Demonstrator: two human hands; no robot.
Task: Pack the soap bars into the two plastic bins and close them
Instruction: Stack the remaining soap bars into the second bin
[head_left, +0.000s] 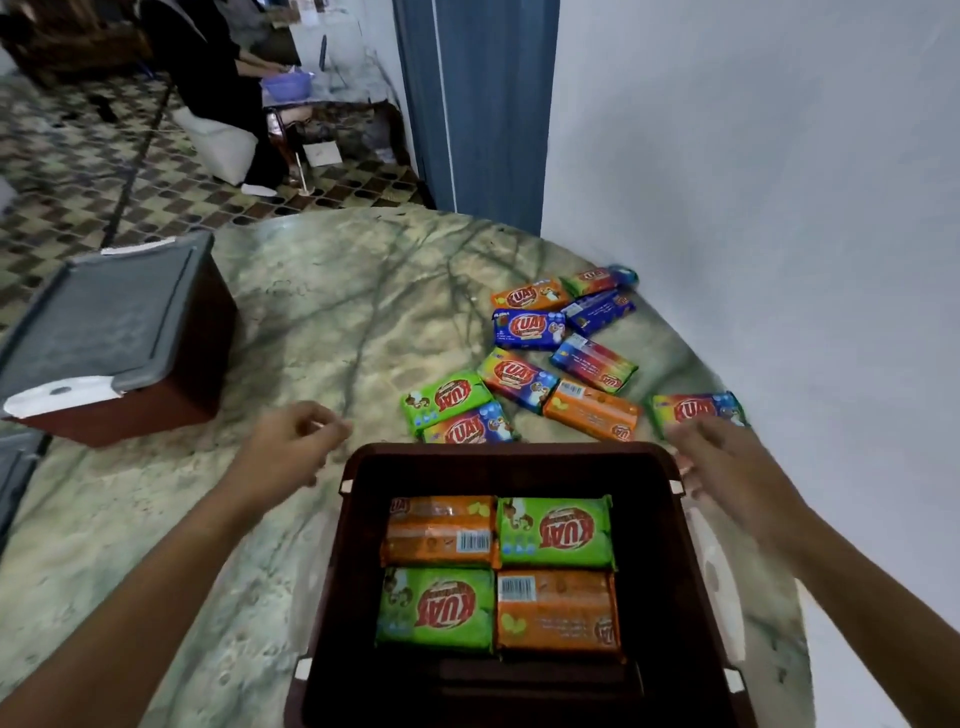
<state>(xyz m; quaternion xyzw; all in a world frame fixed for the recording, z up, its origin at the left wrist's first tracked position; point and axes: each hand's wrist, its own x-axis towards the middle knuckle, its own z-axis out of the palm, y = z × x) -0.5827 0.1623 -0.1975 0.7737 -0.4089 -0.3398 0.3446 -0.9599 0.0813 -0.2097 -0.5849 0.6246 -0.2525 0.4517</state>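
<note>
The open bin is sitting at lower centre of the frame, holding four soap bars. My left hand, loosely curled and empty, is hovering beside its upper-left corner; my right hand, fingers spread and empty, is reaching over the upper-right corner, beside the loose soap bars lying above. The lidded bin is standing at left.

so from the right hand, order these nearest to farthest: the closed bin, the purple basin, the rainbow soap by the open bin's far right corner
1. Rainbow soap, just beyond the right hand, near the fingertips.
2. Closed bin, across the table on the left.
3. Purple basin, far back at the other table, upper left.
</note>
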